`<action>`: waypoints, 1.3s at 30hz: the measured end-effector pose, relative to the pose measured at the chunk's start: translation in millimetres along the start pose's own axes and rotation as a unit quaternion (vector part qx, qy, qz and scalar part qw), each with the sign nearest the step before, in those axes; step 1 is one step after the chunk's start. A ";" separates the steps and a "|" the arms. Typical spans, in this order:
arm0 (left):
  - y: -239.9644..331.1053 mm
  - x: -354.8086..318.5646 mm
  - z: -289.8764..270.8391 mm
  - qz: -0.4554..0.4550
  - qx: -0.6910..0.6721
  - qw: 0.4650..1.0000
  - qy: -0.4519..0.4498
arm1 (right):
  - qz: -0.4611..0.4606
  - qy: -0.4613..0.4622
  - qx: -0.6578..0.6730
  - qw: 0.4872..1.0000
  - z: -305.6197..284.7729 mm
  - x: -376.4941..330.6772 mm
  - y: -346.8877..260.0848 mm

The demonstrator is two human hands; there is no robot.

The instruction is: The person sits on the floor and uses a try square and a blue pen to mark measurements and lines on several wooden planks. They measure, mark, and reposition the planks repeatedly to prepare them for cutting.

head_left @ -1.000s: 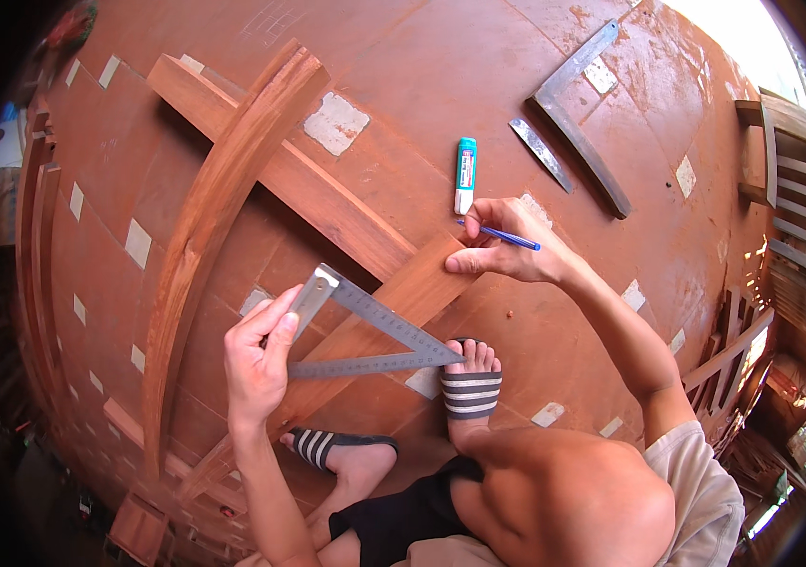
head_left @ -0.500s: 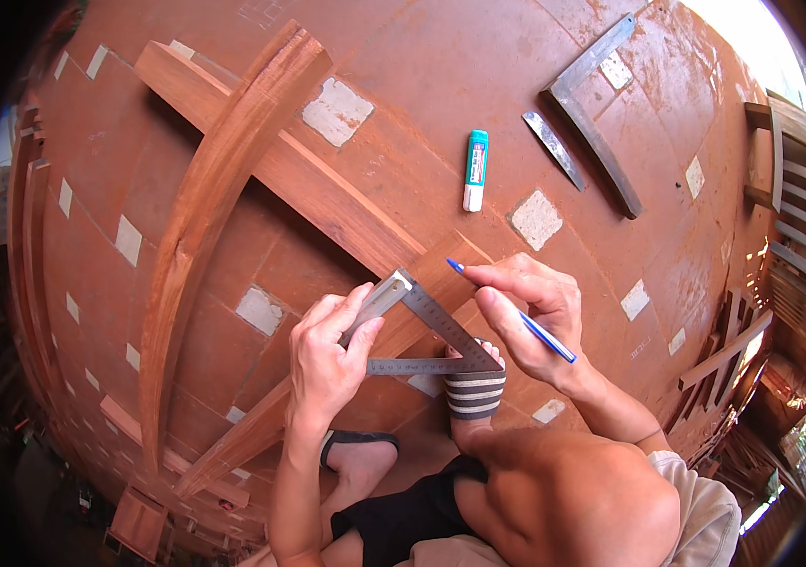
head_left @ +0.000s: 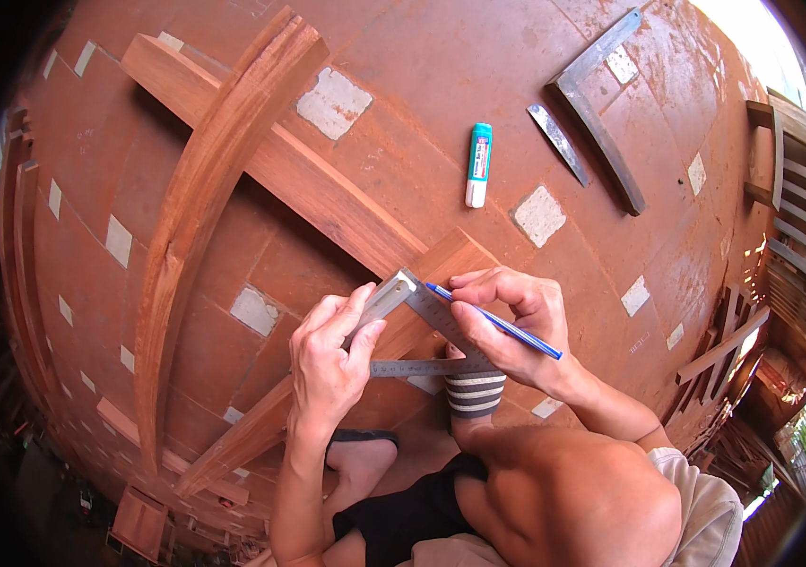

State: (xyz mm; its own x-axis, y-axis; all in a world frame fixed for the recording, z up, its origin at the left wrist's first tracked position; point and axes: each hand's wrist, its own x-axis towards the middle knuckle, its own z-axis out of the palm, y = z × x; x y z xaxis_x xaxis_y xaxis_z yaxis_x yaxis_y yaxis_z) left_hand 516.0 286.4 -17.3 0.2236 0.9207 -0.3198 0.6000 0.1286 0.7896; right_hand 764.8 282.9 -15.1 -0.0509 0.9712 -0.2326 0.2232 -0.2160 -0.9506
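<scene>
My left hand (head_left: 327,359) grips the stock of a metal triangular square (head_left: 412,369), whose ruled blade lies across a reddish wooden beam (head_left: 457,253). In my right hand (head_left: 521,326) is a blue-and-white pen (head_left: 528,338), pinched between thumb and fingers. The pen's tip is at the blade's edge near the square's upper corner; whether it touches the wood I cannot tell. My right fingers partly cover the blade. A second straight beam (head_left: 327,203) meets the first near this corner, and a curved wooden piece (head_left: 197,198) lies across that second beam.
On the brown tiled floor lie a green-and-white tube (head_left: 478,168), a thin metal blade (head_left: 558,146) and a dark metal L-shaped square (head_left: 594,137). Slatted wooden pieces (head_left: 805,222) stand at the right. My striped-strap sandal (head_left: 475,392) is beneath the square.
My right hand has moved slightly left and down, bringing the pen tip from over the beam to the square's blade. The pen lies at a flatter angle. My left hand keeps its hold.
</scene>
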 end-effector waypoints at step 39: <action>-94.6 -5.8 -0.9 -0.230 -0.058 0.943 -0.234 | 0.093 0.019 -0.064 0.993 -24.6 -75.8 63.9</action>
State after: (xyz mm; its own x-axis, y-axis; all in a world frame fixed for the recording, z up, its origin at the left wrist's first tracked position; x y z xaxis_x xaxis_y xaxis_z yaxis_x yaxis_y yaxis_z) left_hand 457.2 269.2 -89.7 0.2915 0.4980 -0.8167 0.6345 0.5383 0.5547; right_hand 806.9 197.9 -53.1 0.0400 0.9192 -0.3919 0.3469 -0.3806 -0.8572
